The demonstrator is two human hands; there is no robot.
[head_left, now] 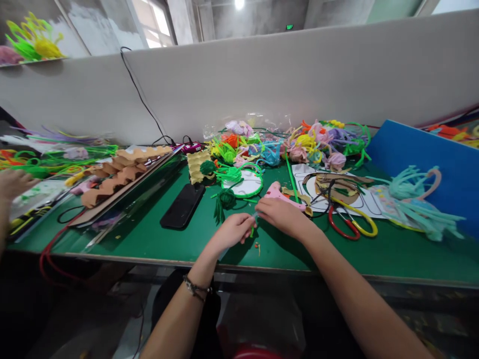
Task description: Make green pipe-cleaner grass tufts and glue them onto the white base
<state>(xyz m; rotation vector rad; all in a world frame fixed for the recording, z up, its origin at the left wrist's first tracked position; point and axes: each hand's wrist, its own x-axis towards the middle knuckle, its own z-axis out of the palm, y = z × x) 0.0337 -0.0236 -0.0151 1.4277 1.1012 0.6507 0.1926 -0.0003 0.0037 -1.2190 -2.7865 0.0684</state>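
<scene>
My left grip (234, 230) and right grip (279, 214), nearly closed, are pinching a small, thin, pale-bluish piece (256, 215) over the green-topped counter (142, 243); I'm apparently shaping it, which is probably calling for steadiness next.

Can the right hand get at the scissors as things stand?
Probably yes: the scissors lie on the table to the right of the right hand, handles toward the person and uncovered. However, its fingers seem busy beside the left hand.
</scene>
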